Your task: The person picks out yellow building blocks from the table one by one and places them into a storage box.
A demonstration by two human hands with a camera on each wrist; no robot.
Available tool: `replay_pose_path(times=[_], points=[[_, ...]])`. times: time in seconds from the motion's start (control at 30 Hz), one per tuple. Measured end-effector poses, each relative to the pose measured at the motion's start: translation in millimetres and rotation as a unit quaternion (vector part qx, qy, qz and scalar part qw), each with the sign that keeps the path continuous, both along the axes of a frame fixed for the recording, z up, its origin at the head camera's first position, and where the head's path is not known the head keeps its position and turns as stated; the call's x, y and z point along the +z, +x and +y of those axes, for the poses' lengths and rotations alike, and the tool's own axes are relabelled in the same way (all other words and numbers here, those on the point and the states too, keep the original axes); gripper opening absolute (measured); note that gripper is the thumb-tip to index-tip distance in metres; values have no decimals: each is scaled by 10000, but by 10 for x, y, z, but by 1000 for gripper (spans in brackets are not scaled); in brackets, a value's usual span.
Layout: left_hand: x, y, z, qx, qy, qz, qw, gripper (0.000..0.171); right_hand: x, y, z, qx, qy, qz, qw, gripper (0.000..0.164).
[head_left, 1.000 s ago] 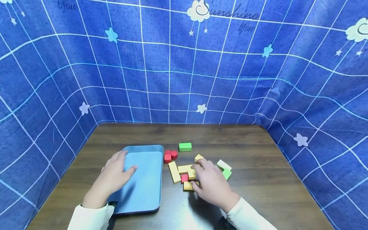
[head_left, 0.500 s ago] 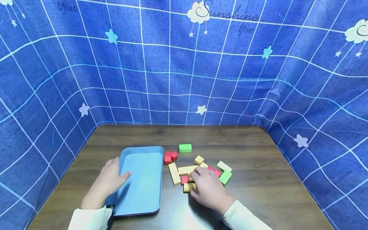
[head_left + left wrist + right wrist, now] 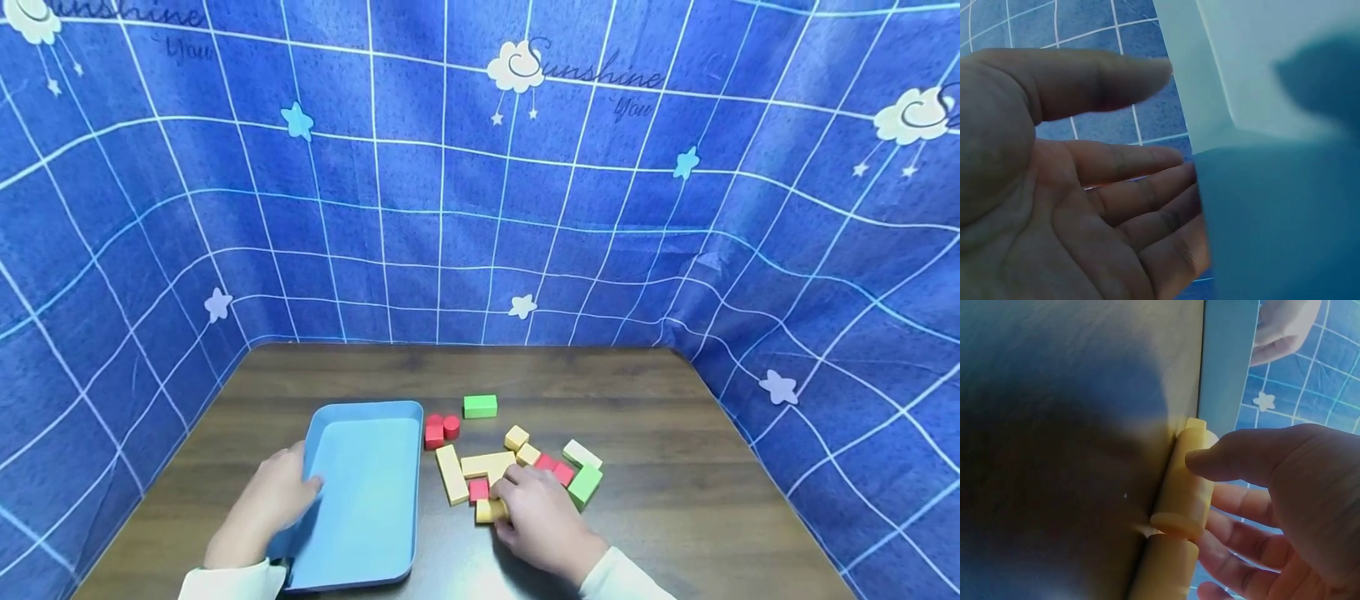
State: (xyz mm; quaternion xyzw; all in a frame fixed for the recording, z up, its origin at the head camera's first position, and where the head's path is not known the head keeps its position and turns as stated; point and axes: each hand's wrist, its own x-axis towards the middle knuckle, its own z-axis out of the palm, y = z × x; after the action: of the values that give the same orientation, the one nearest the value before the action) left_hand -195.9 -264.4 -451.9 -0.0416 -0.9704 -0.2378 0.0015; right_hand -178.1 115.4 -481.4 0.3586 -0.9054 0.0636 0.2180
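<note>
My left hand [image 3: 262,508] is at the left side of a light blue tray [image 3: 367,492]. In the left wrist view its fingers are loosely extended against the tray's outer wall and the thumb tip lies by the rim. My right hand [image 3: 543,521] pinches a yellow cylinder block [image 3: 1182,478] lying on the table, thumb on one side and fingers on the other. A second yellow cylinder [image 3: 1166,569] lies end to end with it in the right wrist view. Around that hand are a red cube [image 3: 478,490], a long yellow block [image 3: 452,475] and another yellow block [image 3: 483,465].
Red blocks [image 3: 442,430] sit near the tray's right rim. Behind lies a green block [image 3: 480,407]. To the right are small yellow blocks [image 3: 516,438], more red blocks [image 3: 555,469], a pale block [image 3: 582,454] and a green block [image 3: 585,485]. A blue curtain [image 3: 480,208] surrounds the brown table.
My left hand has moved down and left from over the tray to its left rim. My right hand has come down onto the yellow cylinder and pinches it. The head view has tilted up slightly.
</note>
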Motion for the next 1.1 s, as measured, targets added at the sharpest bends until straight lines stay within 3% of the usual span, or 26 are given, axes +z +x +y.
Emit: replay_pose_path(times=[0.27,0.67,1.1], points=[[-118,3,-55,90,13,65,9999,50,-52,-2,-8,-80,105,-148,9998,24],[-111,10,-76,486,-316,190,9981,55,-69,-5,-29,-63,120,-157,9998,24],[-171,1,-59,528,-354,429,9971,35,-6,-1,-86,-21,145,-27,9999,23]])
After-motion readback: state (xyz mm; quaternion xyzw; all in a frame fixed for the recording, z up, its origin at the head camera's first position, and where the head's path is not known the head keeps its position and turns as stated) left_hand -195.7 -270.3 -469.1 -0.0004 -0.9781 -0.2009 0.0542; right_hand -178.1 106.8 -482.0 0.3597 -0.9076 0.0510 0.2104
